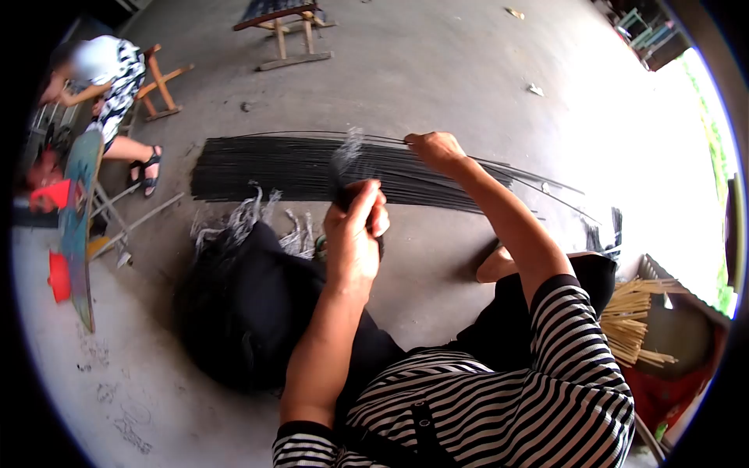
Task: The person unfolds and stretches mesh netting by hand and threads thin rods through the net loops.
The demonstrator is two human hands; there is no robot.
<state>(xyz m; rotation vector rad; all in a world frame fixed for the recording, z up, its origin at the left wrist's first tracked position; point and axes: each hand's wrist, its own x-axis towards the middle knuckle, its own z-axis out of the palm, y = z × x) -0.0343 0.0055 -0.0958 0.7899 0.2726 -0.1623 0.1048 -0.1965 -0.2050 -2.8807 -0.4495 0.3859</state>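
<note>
My left hand (357, 222) is closed around a small bundle of dark strands (341, 168), whose upper end is wispy, pale and blurred. Farther forward and to the right, my right hand (438, 150) pinches a thin black rod (273, 132) that arcs leftward over the far edge of a pile. That pile of long thin black rods (265, 168) lies across the floor in front of me, with some rods sticking out loosely to the right. Pale frayed strands (234, 226) lie beside my left knee, on and around something dark.
A co-worker (117, 78) bends at the left, near a wooden stand (161, 86) and a blue-green board (82, 226) with red parts. Another wooden stand (285, 39) is at the back. Light-coloured sticks (628, 324) lie at the right near my knee.
</note>
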